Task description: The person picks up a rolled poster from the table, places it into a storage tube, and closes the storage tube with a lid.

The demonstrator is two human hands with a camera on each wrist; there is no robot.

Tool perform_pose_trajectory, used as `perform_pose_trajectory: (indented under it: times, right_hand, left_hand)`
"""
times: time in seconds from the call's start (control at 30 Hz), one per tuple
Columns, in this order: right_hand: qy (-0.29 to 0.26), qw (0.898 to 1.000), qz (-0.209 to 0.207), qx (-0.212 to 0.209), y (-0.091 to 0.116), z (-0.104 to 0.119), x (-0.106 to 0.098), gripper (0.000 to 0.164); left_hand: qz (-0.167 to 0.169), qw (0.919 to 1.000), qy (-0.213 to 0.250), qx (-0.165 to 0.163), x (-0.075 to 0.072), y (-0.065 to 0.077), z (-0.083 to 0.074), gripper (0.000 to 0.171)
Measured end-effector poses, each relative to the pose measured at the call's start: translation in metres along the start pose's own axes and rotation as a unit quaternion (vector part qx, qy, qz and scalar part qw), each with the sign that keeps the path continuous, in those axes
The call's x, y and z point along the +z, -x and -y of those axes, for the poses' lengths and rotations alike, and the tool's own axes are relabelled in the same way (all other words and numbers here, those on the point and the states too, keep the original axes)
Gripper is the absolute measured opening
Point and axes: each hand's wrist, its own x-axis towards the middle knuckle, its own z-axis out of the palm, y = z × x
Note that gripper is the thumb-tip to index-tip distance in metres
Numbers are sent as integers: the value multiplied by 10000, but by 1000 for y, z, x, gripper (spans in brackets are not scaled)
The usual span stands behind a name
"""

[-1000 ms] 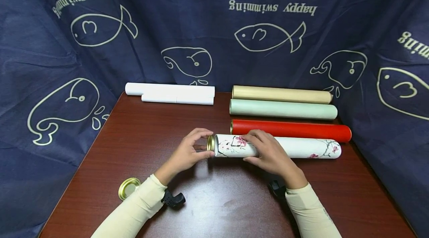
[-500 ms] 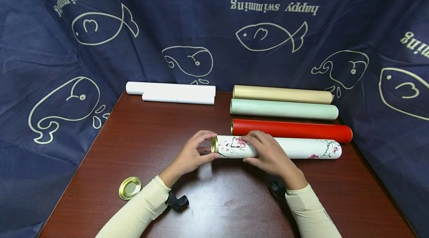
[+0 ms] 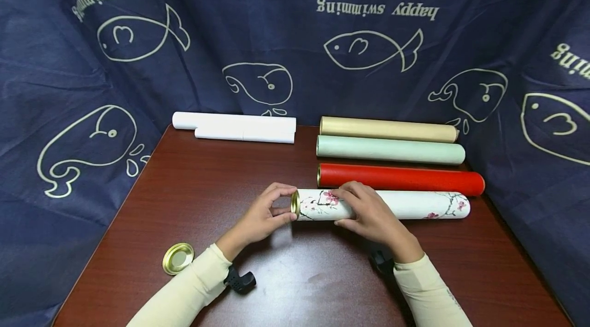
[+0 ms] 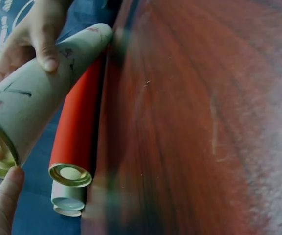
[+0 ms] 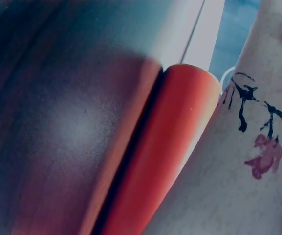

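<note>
A white storage tube [image 3: 405,204] printed with pink blossoms lies crosswise before the person. The right hand [image 3: 369,212] grips it left of its middle, thumb at the near side and fingers over the top. At the tube's left end sits a gold-coloured metal cap [image 3: 295,205], flush against the tube. The left hand [image 3: 258,217] pinches this cap's edge between thumb and fingers; a fingertip [image 4: 16,175] shows right at the rim in the left wrist view. The blossom print [image 5: 263,156] fills the right of the right wrist view. The palms' undersides are hidden.
Behind the white tube lie a red tube [image 3: 415,178], a pale green tube [image 3: 392,150] and a gold tube [image 3: 387,128]. White paper rolls [image 3: 239,125] lie at the back left. A second gold lid [image 3: 178,258] rests near the left forearm. Blue cloth [image 3: 295,35] surrounds the table [image 3: 313,286].
The left hand has pushed the gold cap rightward into the tube end, and the grey collar between them no longer shows. The tube has shifted slightly toward the person; the right hand keeps its grip.
</note>
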Motion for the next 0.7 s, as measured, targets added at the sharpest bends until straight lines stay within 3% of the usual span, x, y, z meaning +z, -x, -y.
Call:
perform_pose_trajectory:
  times: [0.37, 0.57, 0.7]
  right_hand:
    - [-129, 9997, 25, -191, 0, 1, 0, 69]
    - [-125, 9999, 11, -39, 4, 1, -1, 70]
    - [93, 9995, 211, 210, 10, -3, -6, 71]
  left_hand:
    - [56, 9999, -128, 22, 4, -1, 1, 53]
    - [175, 9996, -230, -71, 9, -3, 0, 54]
    - [576, 9906, -1209, -285, 7, -8, -4, 59]
